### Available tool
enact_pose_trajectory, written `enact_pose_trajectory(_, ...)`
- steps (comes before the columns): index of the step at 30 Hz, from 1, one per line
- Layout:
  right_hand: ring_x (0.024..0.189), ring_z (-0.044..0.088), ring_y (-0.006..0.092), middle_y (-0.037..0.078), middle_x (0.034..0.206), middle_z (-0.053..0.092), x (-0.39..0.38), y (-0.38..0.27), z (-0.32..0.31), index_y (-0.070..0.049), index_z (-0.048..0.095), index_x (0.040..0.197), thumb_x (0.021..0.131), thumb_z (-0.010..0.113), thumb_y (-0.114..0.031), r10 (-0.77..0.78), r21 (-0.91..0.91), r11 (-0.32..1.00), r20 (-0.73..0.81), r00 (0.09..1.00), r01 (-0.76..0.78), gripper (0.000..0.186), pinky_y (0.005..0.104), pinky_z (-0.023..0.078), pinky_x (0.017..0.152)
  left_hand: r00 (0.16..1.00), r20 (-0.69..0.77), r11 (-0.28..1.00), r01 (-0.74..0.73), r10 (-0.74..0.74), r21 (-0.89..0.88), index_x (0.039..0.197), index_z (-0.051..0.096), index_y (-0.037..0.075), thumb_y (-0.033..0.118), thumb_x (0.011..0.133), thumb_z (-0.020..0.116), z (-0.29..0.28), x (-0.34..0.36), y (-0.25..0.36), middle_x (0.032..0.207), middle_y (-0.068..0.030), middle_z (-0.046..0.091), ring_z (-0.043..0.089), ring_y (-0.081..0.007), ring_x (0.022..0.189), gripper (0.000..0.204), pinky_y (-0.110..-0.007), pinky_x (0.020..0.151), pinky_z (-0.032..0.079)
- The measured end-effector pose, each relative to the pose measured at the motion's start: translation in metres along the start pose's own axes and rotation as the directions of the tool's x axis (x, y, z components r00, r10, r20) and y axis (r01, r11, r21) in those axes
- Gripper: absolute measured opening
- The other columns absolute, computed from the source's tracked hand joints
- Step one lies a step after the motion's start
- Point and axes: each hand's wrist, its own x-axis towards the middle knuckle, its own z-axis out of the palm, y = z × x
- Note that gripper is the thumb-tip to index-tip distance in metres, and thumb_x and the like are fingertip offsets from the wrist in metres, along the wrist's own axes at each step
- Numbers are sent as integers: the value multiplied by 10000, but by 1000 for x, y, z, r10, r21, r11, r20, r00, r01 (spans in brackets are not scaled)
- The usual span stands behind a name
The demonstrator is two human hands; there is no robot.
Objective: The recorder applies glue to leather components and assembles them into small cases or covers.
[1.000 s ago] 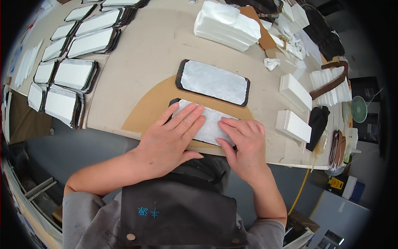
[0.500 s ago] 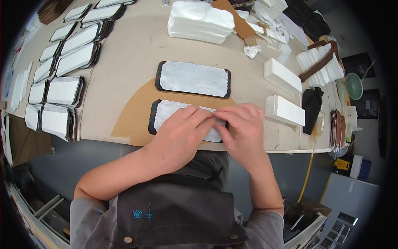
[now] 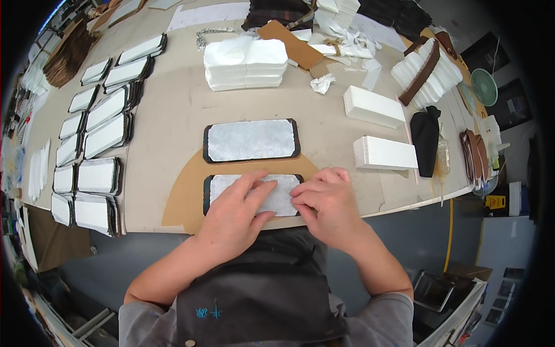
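Right in front of me lies a dark panel [image 3: 207, 199] with clipped corners, faced with a thin pale-grey sheet [image 3: 277, 199]. My left hand [image 3: 234, 211] rests on its left and middle part, fingers stretched and thumb spread apart. At the right end of the sheet my right hand [image 3: 329, 205] has thumb and fingertips drawn together in a pinch. What they grip, if anything, is hidden. Just beyond lies a second dark panel [image 3: 298, 139] with the same pale facing, untouched. Under both spreads a tan board [image 3: 179, 199] with a curved edge.
Stacks of white-faced dark panels [image 3: 98, 176] stand in rows at left. Farther back is a tall stack of white sheets [image 3: 245, 66]. Two white blocks of strips [image 3: 384, 153] sit at right, by a black cloth-like piece [image 3: 425, 141]. The table edge [image 3: 399, 209] is close to me.
The view has shifted, so the table sits lower in the picture. My hands have moved apart: the left fingers are spread now, and the right pinch is nearer the sheet's right end.
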Motion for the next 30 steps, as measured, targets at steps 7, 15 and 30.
enact_pose_trajectory(7,934,619,280,66,1037,698,19,23,-23,-68,701,932,734,731,-5,250,300,937,-224,942,-178,210,386,478,804,987,33,981,-161,158,107,1069,690,-5,-7,857,643,-31,36,-14,1156,-148,618,616,-325,1020,218,-394,877,508)
enact_pose_trajectory(15,968,601,253,60,971,686,71,39,33,-67,709,909,753,722,-47,13,-141,989,-179,984,-39,158,396,419,907,991,72,856,-133,112,500,1139,651,0,-18,847,607,-7,82,-37,1056,-145,631,612,-347,935,295,-435,845,499)
enact_pose_trajectory(30,914,519,84,7,1001,563,-100,141,-60,-39,564,1169,965,610,-85,718,722,684,-639,277,-106,214,236,437,844,835,178,797,-549,520,251,1238,602,-3,245,786,796,89,176,85,1233,-153,604,574,-331,1120,550,-423,984,459)
